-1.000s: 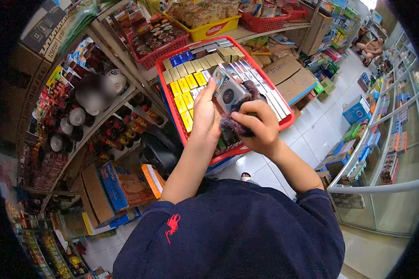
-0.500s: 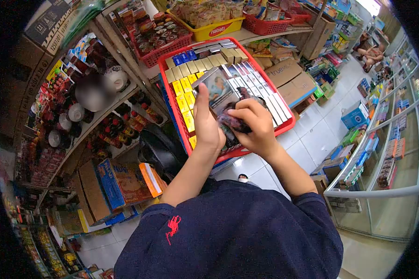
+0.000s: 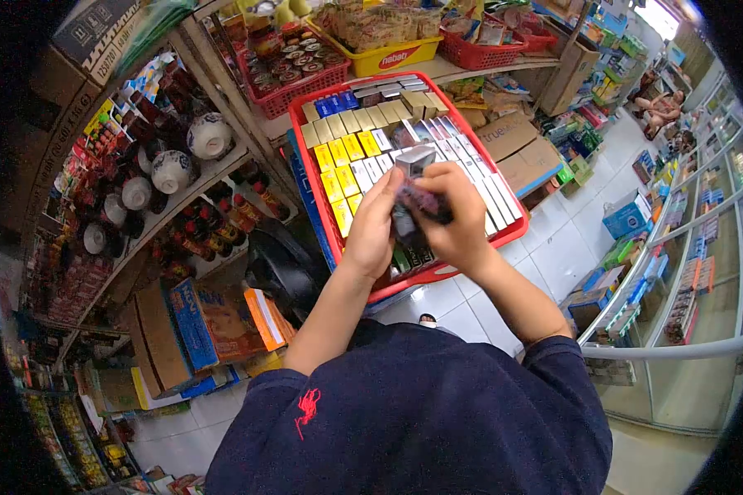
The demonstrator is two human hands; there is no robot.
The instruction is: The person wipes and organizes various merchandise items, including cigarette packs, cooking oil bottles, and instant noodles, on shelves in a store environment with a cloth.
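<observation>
Pack: a small grey-topped pack (image 3: 414, 161) stands up between your two hands, its lower part wrapped in purplish print and largely hidden by your fingers.
Left hand: your left hand (image 3: 371, 223) is curled against the pack's left side, fingers closed along it, thumb side up.
Right hand: your right hand (image 3: 454, 216) is closed over the pack from the right, fingers folded across its front; both hands grip it together.
Position: the pack is held above the near half of the red basket (image 3: 335, 239), which lies directly under your hands.
Basket contents: beyond your left hand, rows of yellow packs (image 3: 338, 161) and tan packs (image 3: 351, 120); beyond your fingertips, blue packs (image 3: 336, 103); past your right hand, white packs (image 3: 495, 194).
Far side of basket: a second red basket of tins (image 3: 293, 70) and a yellow basket of wrapped snacks (image 3: 380, 54).
Left of your left arm: shelves with round bowls (image 3: 209, 134) and bottles.
Right of your right arm: cardboard cartons (image 3: 516, 140) on the tiled floor, then a glass counter (image 3: 677, 330).
</observation>
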